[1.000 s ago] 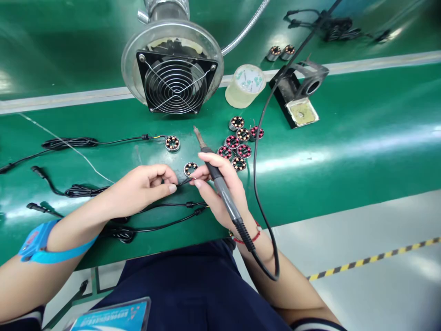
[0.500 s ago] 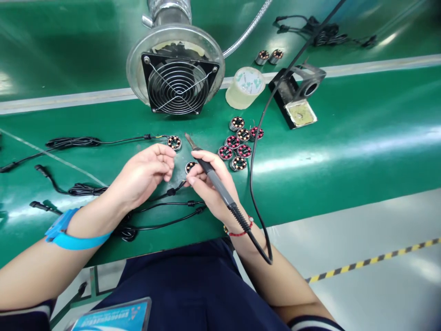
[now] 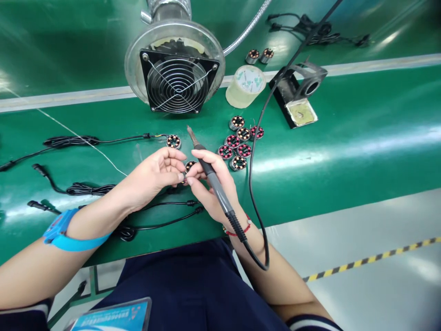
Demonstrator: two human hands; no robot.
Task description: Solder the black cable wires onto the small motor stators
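Note:
My right hand (image 3: 215,184) holds a soldering iron (image 3: 214,181) slantwise, its bare metal tip pointing up and away. The thumb and forefinger of that hand also pinch close to the thin wire ends of a black cable (image 3: 168,190). Against those fingertips, my left hand (image 3: 155,177) is closed in a pinch at the same cable end, mostly hiding it. Just beyond the fingers sits a small motor stator (image 3: 190,165), partly covered. Another stator (image 3: 173,141), joined to a cable, lies farther back.
A fume extractor fan (image 3: 177,87) stands behind the hands. To the right are several stators (image 3: 237,142), a tape roll (image 3: 245,87) and an iron stand (image 3: 292,99). Coiled cables (image 3: 89,188) lie left. A thin pale strand (image 3: 82,138) runs to my left forearm.
My left hand has moved right, bringing its fingers to the cable end at my right fingertips. The pale strand has shifted up and right. My right hand stays nearly still with the iron.

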